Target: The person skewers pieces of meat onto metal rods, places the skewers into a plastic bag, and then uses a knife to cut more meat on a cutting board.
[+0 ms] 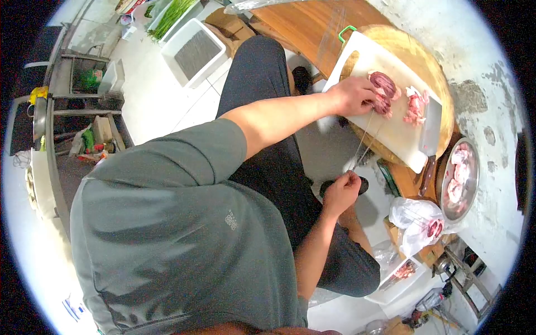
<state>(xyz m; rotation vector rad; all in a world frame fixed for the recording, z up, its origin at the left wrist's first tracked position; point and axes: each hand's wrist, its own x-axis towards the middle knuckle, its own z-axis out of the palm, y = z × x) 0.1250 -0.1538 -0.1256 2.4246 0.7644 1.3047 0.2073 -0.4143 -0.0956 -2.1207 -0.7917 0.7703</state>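
My left hand is closed on a dark red piece of meat, its fingertips pressed to the near edge. The meat lies on a white cutting board. Below the board, my right hand pinches the end of two thin, string-like strands. These stretch up to the meat near my left fingers; whether they are string or a slim tool I cannot tell. Pale pink trimmings sit farther along the board. Beside them a cleaver rests at the board's edge, its dark handle hanging past the corner.
Under the board is a round wooden block on a wooden table. A metal bowl of pale meat stands by the wall. A plastic bag with meat lies nearer me. A white tub and shelves are off left.
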